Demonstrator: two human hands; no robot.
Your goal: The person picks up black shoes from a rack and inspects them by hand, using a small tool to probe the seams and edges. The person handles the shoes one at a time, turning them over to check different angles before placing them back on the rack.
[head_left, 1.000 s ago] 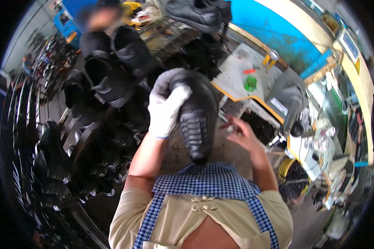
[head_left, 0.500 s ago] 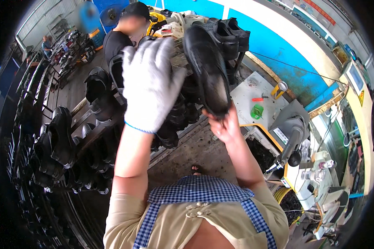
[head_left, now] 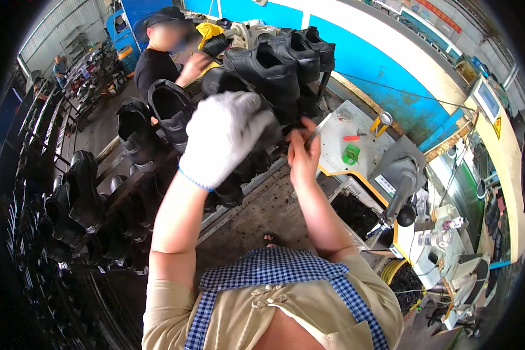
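My left hand (head_left: 223, 140), in a white knitted glove with a blue cuff edge, has its fingers curled round a black shoe (head_left: 269, 125). The glove covers much of that shoe, and motion blurs it. To its right, my bare right hand (head_left: 303, 154) is closed on a slim, pale, pointed tool (head_left: 319, 129) that slants up to the right; its exact kind cannot be made out. Just beyond both hands, a black shoe (head_left: 262, 67) sits on the rack among other black shoes. Another black shoe (head_left: 169, 108) stands left of the glove.
At right, a white worktable (head_left: 338, 125) carries a green cup (head_left: 350, 154), a red piece (head_left: 351, 138) and a yellow roll (head_left: 382, 122). Below it is a crate (head_left: 356, 201) of dark scraps beside a grey machine (head_left: 403, 181). A co-worker (head_left: 157, 64) stands across the rack, handling a dark shoe.
The shoe my right hand held up by the heel has left that hand, which now grips a slim tool. My left hand has lowered and closed. The co-worker has raised a hand with a shoe.
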